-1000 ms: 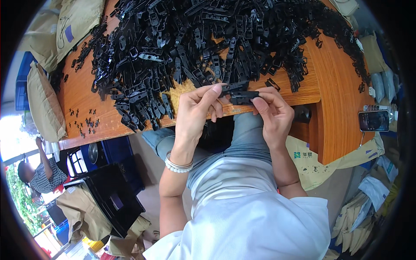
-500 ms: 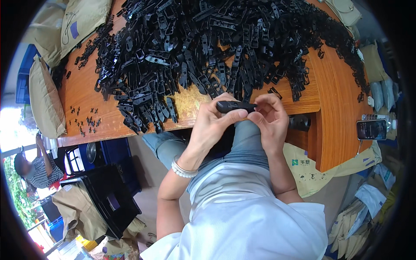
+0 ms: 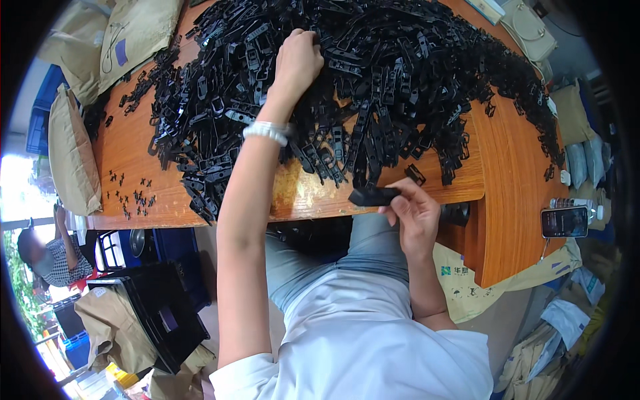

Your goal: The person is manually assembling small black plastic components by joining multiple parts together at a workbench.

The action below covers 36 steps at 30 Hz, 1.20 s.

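My right hand (image 3: 419, 212) pinches a long black plastic part (image 3: 373, 196) by its right end, just over the near edge of the wooden table (image 3: 293, 190). Stretched far forward, my left hand (image 3: 300, 61) rests on the big heap of black plastic parts (image 3: 373, 100). Its fingers curl down among the pieces, and what they hold, if anything, is hidden. Small black cross-shaped pieces (image 3: 139, 202) lie scattered at the table's left. One loose black frame-like part (image 3: 415, 175) lies near my right hand.
A phone (image 3: 565, 222) lies at the right, beyond the desk's side wing (image 3: 497, 247). Brown paper sacks (image 3: 75, 153) stand along the left edge. Black crates (image 3: 160, 313) are stacked at lower left. Another person (image 3: 57, 257) is at far left.
My left hand has let go of the long black part and reached forward into the heap. My right hand keeps the part and has moved slightly down.
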Tool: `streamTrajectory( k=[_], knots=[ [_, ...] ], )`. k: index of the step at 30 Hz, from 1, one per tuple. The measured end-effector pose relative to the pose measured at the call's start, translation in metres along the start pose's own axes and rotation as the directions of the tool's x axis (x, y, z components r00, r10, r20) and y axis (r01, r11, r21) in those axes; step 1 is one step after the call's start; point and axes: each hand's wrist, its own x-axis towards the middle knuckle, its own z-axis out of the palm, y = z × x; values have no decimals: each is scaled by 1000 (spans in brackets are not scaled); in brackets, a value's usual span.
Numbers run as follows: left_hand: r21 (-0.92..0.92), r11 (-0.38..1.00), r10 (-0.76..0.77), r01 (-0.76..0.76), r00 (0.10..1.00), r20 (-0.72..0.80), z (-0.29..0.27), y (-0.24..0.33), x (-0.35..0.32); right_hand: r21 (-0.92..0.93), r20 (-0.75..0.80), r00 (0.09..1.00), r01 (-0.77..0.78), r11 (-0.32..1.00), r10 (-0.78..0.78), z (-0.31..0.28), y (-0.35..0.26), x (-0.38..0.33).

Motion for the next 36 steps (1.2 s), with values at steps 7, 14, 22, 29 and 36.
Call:
streamTrajectory(
  k=[7,14,22,29,36],
  knots=[
    [288,948,99,-137,985,144,8,-1,15,13,3,999,-44,999,44,2,4,-4],
    [-685,624,-280,375,926,252,-50,37,-43,42,-12,999,-36,998,36,-6,1,1],
    [-611,415,-83,674,697,712,-98,81,-130,-233,112,992,80,969,-55,6,-15,8],
    [-593,679,-2,433,809,588,-112,101,-162,-435,146,934,356,827,-325,22,-11,-4],
    [-594,656,-37,465,806,591,-123,104,-177,-436,298,929,338,834,-221,26,-23,4]
  ],
)
